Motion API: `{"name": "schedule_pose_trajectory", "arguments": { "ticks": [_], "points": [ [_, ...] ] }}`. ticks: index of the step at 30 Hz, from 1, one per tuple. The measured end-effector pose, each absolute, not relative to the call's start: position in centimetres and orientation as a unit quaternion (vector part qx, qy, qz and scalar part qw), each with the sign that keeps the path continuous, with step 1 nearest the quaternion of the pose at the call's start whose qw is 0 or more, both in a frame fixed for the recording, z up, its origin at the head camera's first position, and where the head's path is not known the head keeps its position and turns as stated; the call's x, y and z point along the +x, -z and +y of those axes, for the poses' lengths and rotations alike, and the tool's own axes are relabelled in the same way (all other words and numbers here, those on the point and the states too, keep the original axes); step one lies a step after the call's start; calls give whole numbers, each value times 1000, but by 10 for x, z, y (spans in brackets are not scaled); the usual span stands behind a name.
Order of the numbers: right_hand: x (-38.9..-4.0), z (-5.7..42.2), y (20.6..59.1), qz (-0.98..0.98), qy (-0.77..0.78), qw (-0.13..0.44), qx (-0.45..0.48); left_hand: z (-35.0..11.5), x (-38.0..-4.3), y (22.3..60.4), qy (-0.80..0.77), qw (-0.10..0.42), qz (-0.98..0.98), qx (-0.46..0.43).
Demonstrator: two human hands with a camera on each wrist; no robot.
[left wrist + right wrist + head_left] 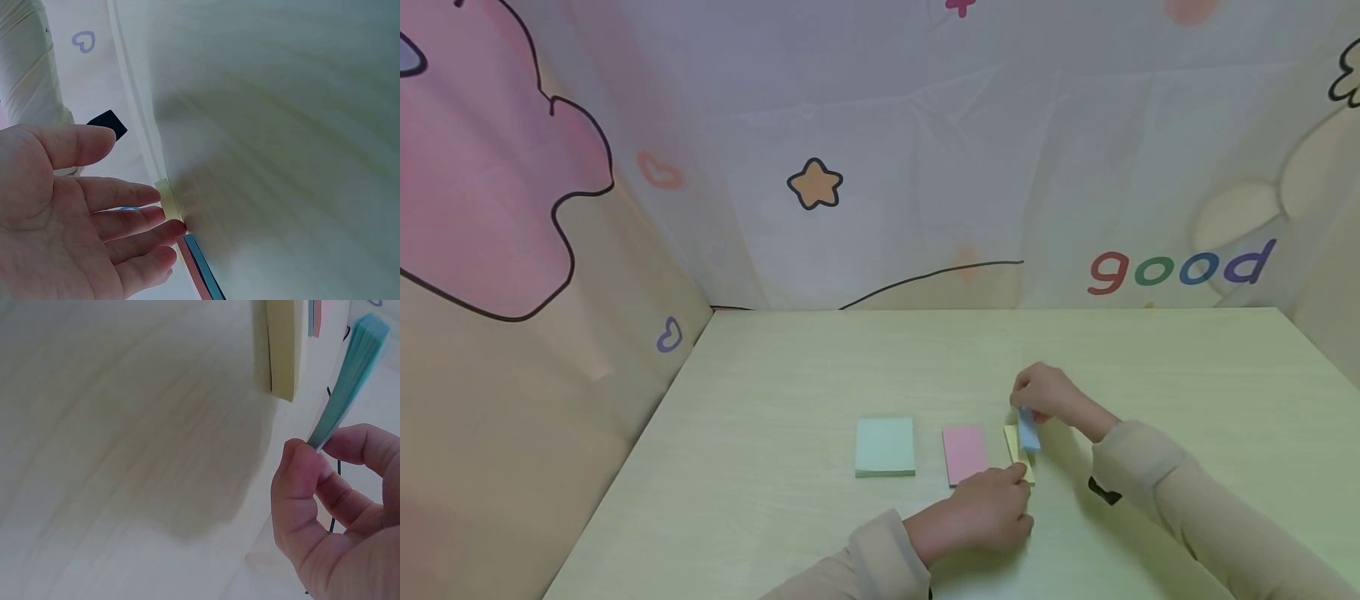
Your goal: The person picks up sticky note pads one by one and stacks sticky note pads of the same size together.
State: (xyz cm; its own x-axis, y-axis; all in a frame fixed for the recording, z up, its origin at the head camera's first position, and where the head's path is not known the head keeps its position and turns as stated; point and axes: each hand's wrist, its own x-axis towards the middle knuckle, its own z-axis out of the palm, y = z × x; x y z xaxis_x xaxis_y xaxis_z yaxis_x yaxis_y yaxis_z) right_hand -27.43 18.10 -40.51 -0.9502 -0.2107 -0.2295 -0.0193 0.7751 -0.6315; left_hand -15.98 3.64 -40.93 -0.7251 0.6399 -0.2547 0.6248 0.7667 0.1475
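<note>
My right hand (1051,393) pinches one end of a narrow blue sticky note pad (1028,432) between thumb and fingers. In the right wrist view the blue pad (349,378) stands tilted, its layered sheets showing, lifted off the table. Beneath it in the head view lies a narrow yellow sticky note pad (1012,442). My left hand (988,507) touches the near end of the yellow pad; the left wrist view shows loosely extended fingertips against the yellow pad (167,195), the thumb apart. A pink sticky note pad (965,452) lies just left of the yellow one, partly behind my left hand.
A larger square mint-green sticky note pad (885,447) lies left of the pink one. All pads are on a pale wooden table (760,400). A printed cloth backdrop (880,150) rises behind the table's far edge and along its left side.
</note>
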Motion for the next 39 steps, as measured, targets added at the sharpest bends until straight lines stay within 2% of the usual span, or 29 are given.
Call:
{"name": "schedule_pose_trajectory", "arguments": {
  "ticks": [15, 30, 39],
  "points": [
    [-265, 178, 415, 927, 333, 157, -74, 35, -161, 411, -31, 154, 924, 348],
    [-265, 195, 418, 834, 488, 255, -5, 31, -158, 411, -46, 165, 929, 329],
    [-265, 200, 421, 794, 542, 273, 38, 32, -154, 405, -51, 175, 928, 326]
  ]
}}
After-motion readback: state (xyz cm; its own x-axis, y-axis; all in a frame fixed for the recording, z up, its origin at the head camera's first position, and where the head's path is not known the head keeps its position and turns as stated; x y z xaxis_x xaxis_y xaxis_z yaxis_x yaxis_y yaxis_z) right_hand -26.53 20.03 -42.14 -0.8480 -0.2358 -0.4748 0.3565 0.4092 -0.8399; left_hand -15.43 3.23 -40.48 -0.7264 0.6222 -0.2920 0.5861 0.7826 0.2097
